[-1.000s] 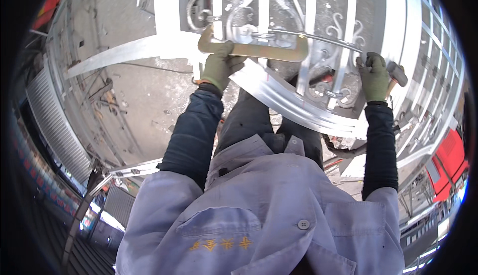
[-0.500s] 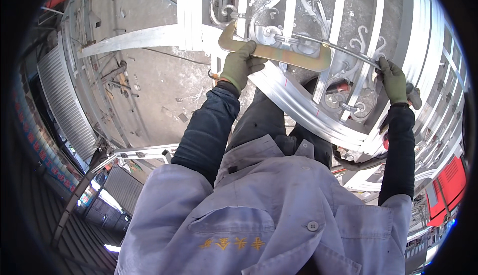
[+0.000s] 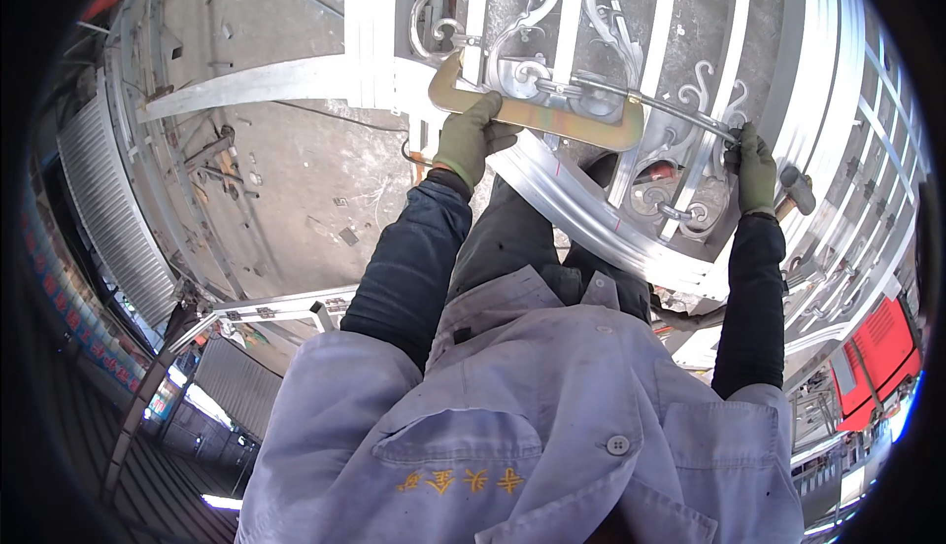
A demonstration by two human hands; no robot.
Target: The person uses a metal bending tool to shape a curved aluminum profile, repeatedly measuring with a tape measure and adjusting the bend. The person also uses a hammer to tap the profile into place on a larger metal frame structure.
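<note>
Moved a little since half a second ago: left hand now a bit lower in the picture, right hand too, both still on the same things. Same big clamp, same spot on the gate.

Left hand in a green glove, fingers curled shut around the yellow-brown clamp near its left end. Clamp shaped like a wide hook, lying flat across the silver gate, with a long thin screw rod running out to the right. Clamp right over the curly metal swirls in the middle of the gate, touching them.

Right hand also in a green glove, fingers closed around the far end of the screw rod, at its handle. Just beside that hand, a hammer head with a brown handle poking out past the glove. Cannot tell if the hand holds the hammer too.

Gate lying flat over a grey floor, with straight bars, a curved shiny rail and swirly bits. Small scraps scattered on the floor. Dark blue sleeves coming up from a pale blue work coat at the bottom. More silver fence bars off to the right, and something red low on the right side.
</note>
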